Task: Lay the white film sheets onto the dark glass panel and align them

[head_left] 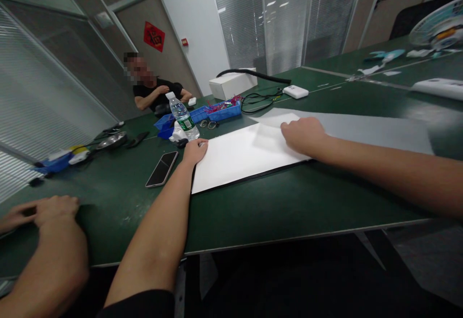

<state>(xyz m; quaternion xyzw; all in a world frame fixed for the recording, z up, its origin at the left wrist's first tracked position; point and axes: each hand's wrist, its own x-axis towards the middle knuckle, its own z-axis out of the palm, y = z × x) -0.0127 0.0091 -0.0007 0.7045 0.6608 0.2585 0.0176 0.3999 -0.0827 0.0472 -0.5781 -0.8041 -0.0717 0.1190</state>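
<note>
A large white sheet [238, 159] lies flat on the green table [275, 207] in front of me. My left hand [194, 151] rests on the sheet's left edge, its fingers curled and pressing down. My right hand [303, 135] lies on the sheet's far right part with the fingers bent, pressing where a thin translucent sheet [278, 120] overlaps it. A grey sheet [376, 132] stretches out to the right behind my right hand.
A black phone [162, 168] lies left of the sheet. A water bottle [183, 115], blue trays [220, 111], glasses and cables stand further back. One person sits at the far end. Another person's hands [47, 212] rest at the near left. A white box [231, 84] stands at the back.
</note>
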